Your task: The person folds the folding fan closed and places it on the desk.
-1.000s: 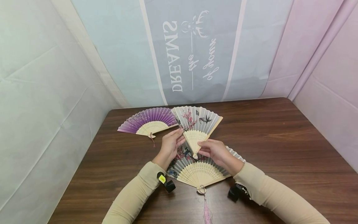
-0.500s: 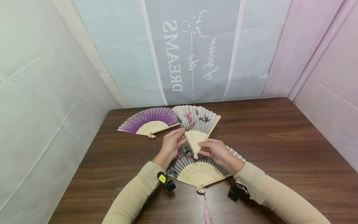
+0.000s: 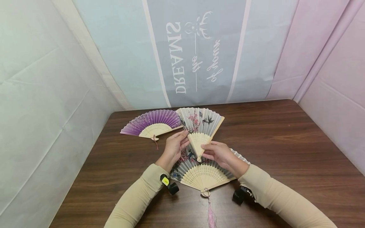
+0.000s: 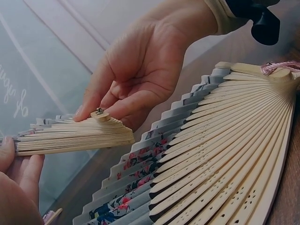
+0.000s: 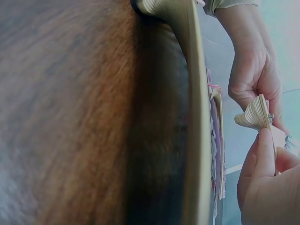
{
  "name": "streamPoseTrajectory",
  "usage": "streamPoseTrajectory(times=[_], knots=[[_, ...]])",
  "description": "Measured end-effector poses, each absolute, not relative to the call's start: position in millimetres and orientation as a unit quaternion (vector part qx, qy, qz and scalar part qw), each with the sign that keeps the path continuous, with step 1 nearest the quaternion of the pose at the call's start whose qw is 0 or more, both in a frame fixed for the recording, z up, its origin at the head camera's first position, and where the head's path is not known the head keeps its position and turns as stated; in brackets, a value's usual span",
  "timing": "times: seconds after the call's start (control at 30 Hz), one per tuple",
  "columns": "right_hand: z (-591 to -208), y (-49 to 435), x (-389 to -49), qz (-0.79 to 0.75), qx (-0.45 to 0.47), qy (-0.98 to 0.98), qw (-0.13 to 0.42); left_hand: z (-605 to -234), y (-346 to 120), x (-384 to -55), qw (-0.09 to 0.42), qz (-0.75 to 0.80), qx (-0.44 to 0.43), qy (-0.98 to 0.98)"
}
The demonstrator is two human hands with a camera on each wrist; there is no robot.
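Observation:
Between my two hands is a partly spread grey folding fan [image 3: 209,121] with pink blossoms, a dark bird and pale ribs, held up above the table. My left hand [image 3: 173,148] pinches its left edge, thumb on top. On the opposite edge, near the pivot, my right hand [image 3: 221,155] grips the outer rib between thumb and fingers. In the left wrist view, the held fan's ribs [image 4: 75,138] are stacked closely towards the left hand [image 4: 21,190]. Below lies a second grey blossom fan [image 3: 206,177], widely spread, partly covered by the hands and upper fan.
A spread purple fan [image 3: 155,123] with a thin cord lies at the table's back left, its right end behind the held fan. A pink tassel [image 3: 211,215] trails from the lower fan towards the front. Brown wooden table [image 3: 285,139] meets a printed cloth backdrop [image 3: 199,63].
The held fan has narrowed a little, its right edge shifting slightly left and its left edge slightly right. Both hands keep their grip almost in place; the other fans stay still.

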State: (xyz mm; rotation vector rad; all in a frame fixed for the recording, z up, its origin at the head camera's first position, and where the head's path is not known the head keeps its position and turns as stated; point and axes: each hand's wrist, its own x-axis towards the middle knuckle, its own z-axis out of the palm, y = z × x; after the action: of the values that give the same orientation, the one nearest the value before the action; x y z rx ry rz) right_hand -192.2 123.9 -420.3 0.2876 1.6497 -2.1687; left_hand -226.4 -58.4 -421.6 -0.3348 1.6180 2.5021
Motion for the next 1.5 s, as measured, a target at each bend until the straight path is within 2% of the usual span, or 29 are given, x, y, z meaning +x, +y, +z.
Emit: streamPoseTrajectory(times=[1.5], knots=[[-419.6, 121.3, -193.9, -0.757, 0.091, 0.608, 0.22, -423.7, -56.3, -228.9, 0.094, 0.814, -0.106, 0.564]])
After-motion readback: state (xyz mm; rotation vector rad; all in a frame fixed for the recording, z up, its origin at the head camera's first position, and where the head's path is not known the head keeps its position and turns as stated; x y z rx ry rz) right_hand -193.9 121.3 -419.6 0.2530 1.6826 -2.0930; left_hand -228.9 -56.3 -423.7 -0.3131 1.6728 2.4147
